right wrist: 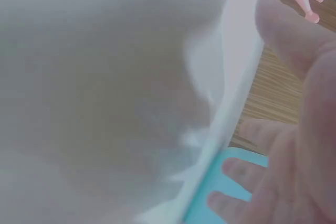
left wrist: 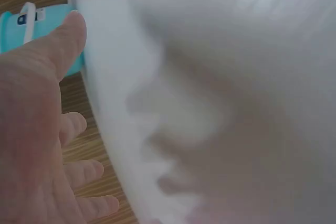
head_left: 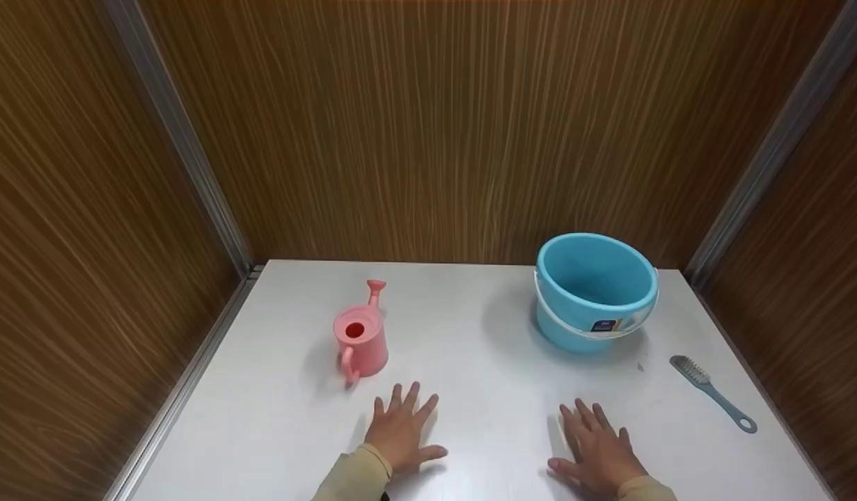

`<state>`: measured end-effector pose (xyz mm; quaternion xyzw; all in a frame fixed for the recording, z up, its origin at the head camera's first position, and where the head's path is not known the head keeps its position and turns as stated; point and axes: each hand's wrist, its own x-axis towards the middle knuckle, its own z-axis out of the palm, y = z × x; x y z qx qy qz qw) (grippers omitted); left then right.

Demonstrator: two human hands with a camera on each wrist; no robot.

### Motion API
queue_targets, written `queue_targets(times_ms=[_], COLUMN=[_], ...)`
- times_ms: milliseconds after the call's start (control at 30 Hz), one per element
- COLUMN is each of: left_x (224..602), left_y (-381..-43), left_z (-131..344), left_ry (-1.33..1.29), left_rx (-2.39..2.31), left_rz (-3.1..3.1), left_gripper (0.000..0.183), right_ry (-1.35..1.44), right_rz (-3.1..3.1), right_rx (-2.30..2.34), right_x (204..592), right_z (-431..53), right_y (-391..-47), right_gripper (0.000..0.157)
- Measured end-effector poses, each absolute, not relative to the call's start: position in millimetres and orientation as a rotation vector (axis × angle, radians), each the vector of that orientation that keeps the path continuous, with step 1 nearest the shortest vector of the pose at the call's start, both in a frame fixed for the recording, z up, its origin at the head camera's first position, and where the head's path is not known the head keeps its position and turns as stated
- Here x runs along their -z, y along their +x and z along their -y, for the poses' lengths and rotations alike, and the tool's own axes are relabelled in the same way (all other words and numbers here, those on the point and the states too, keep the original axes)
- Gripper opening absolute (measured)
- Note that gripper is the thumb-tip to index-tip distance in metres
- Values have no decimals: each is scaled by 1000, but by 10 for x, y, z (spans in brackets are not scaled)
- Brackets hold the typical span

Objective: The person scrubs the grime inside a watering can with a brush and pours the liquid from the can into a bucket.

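My left hand [head_left: 400,431] is over the near part of the white table with its fingers spread, holding nothing. Just beyond its fingertips stands a pink watering can [head_left: 364,344], spout pointing away and handle toward me. To the right, my right hand [head_left: 595,445] is also spread and holds nothing. A light blue bucket [head_left: 588,327] stands upright beyond that hand, its white handle [head_left: 574,328] lowered across the front. Right of the bucket lies a grey-blue brush [head_left: 712,393], bristles at its far end. Both wrist views show straight fingers with nothing in them.
The white table [head_left: 456,327] meets a wood-grain panel [head_left: 456,139] at the back. More wood-grain panels rise on the left and right, with grey metal strips [head_left: 184,139] at the corners. Bucket and brush are near the table's right side.
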<state>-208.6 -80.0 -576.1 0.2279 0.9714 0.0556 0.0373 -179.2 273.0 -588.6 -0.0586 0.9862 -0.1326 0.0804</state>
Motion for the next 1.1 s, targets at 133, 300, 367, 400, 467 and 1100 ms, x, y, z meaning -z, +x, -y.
queue_targets(times_ms=[133,300,367,400,467,1100], left_x=[5613,5428,5352,5317,5263,5225], left_y=[-2059,-2011,-1997,-1988,-1974,-2013], left_z=[852,940,978,998,1045,1683], left_ry=[723,781,802,805,820,286], left_rx=[-190,-156,-140,-132,-125,-401], left_rz=[-3028,-3143,-3203,-3227,-3277,-3410], left_gripper=[88,92,92,92,91,98], right_ry=[-219,-225,-222,-218,-205,-94], right_rz=[-3063,-3139,-3159,-3169,-3182,-3179], right_rx=[379,358,343,330,301,360], right_x=[5796,5639,5578,5551,5508,5422], right_z=[-2743,-2767,-2779,-2787,-2808,-3157], right_y=[-1796,-1766,-1751,-1740,-1715,-1646], right_gripper=[95,97,98,98,97,94])
